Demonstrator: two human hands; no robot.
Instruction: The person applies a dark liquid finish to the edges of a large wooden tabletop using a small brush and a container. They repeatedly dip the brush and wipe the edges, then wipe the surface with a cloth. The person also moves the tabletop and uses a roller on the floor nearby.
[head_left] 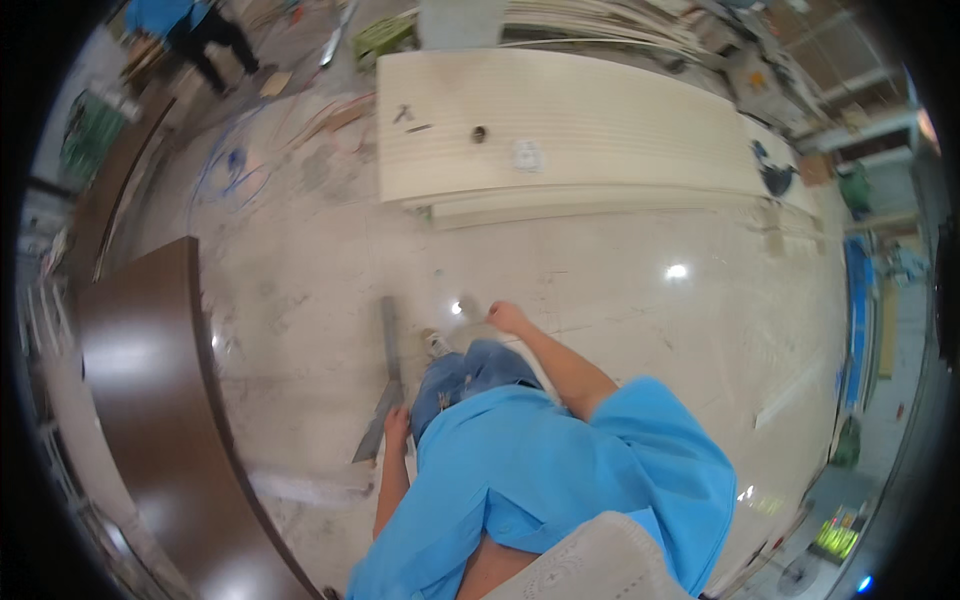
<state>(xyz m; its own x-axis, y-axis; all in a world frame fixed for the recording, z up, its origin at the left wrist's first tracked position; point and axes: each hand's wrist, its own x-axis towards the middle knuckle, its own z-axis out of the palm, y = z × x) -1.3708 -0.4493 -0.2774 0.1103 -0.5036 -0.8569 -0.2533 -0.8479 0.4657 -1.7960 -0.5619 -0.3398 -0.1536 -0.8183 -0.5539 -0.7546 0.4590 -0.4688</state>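
Observation:
My left hand [397, 428] hangs beside my left thigh with its fingers closed. It grips a long, flat grey strip [389, 325] that bends partway along, its lower part widening behind the hand; its exact kind does not show. Held out ahead of my body, my right hand [508, 318] is curled closed above the floor. A faint, blurred shape beside its fingers is too unclear to name. Beyond both hands lies a large stack of cream panels [600, 120], with a dark round object [479, 134] and a white paper [527, 156] on top.
At the left stands a long dark brown panel [150, 370]. A blue cord [235, 165] lies on the floor [310, 270] at the far left. Another person [205, 45] stands in the back left corner. Long boards [600, 25] are piled behind the cream stack.

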